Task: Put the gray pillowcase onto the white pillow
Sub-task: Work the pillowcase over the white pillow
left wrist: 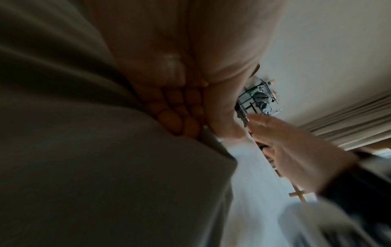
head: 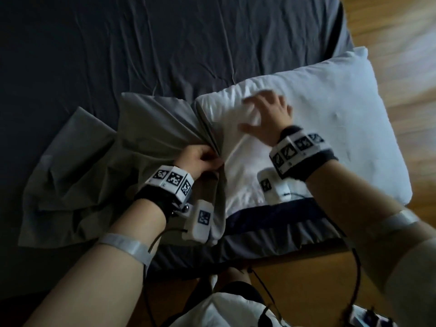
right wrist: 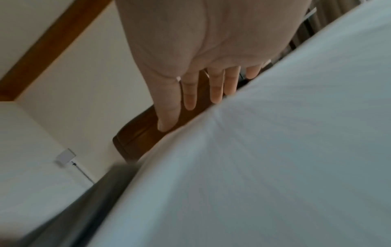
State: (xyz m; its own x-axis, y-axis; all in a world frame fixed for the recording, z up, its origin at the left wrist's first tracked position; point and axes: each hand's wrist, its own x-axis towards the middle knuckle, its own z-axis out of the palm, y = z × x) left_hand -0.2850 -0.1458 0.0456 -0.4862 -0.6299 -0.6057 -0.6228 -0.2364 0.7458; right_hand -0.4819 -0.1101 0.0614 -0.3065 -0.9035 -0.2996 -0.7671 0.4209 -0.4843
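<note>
The white pillow (head: 318,128) lies at the bed's near right corner, its left end tucked just inside the gathered mouth of the gray pillowcase (head: 99,166). My left hand (head: 200,159) grips the bunched pillowcase edge at the pillow's near left side; in the left wrist view the curled fingers (left wrist: 175,117) pinch gray cloth (left wrist: 84,167). My right hand (head: 266,114) hovers over or rests on the pillow's left part with fingers spread and straight; the right wrist view shows the fingers (right wrist: 190,93) extended above the white pillow (right wrist: 275,167). The rest of the pillowcase trails crumpled to the left.
A dark gray sheet (head: 141,43) covers the bed (head: 271,239). Wooden floor (head: 401,31) lies to the right and near me. The pillow's right end overhangs the bed corner. Cables hang by my body at the bottom.
</note>
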